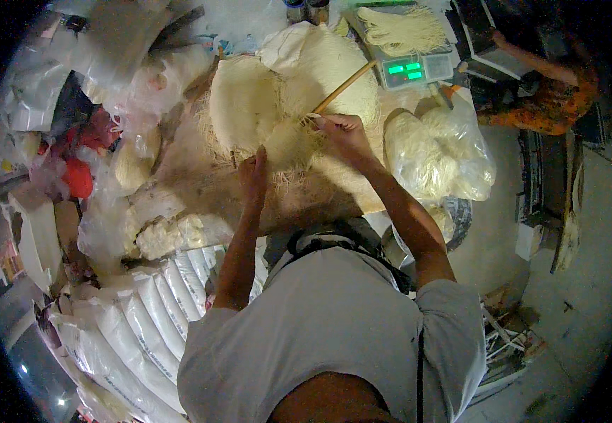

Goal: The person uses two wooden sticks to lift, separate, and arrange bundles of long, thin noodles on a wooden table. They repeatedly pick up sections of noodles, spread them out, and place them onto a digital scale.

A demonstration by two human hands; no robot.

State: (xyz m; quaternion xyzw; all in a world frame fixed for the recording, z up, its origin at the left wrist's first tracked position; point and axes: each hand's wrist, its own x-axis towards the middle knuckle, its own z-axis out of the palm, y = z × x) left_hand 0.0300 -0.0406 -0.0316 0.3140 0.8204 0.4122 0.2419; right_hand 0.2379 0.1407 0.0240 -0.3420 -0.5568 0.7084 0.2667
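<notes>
Pale thin noodles point(288, 144) spread between my two hands over the work board. My left hand point(251, 175) is closed at their near left edge, thumb upward. My right hand point(347, 135) pinches a few strands at the right side of the noodles. A wooden stick point(348, 84) slants from beside the right fingertips up toward the scale; its lower part is hidden by noodles. Just beyond the left hand lies a thick pale noodle bundle point(242, 102) with loose strands hanging from its edges. Behind both hands bulges a large white cloth-like sack or cover point(327, 53).
A digital scale point(415, 70) bears more noodles point(401, 29) at the back right. Bagged noodles point(436, 151) sit right of the board point(193, 158). Plastic bags point(147, 92) crowd the left; packed white sacks point(136, 317) lie below. Another person's arm point(538, 63) reaches in at upper right.
</notes>
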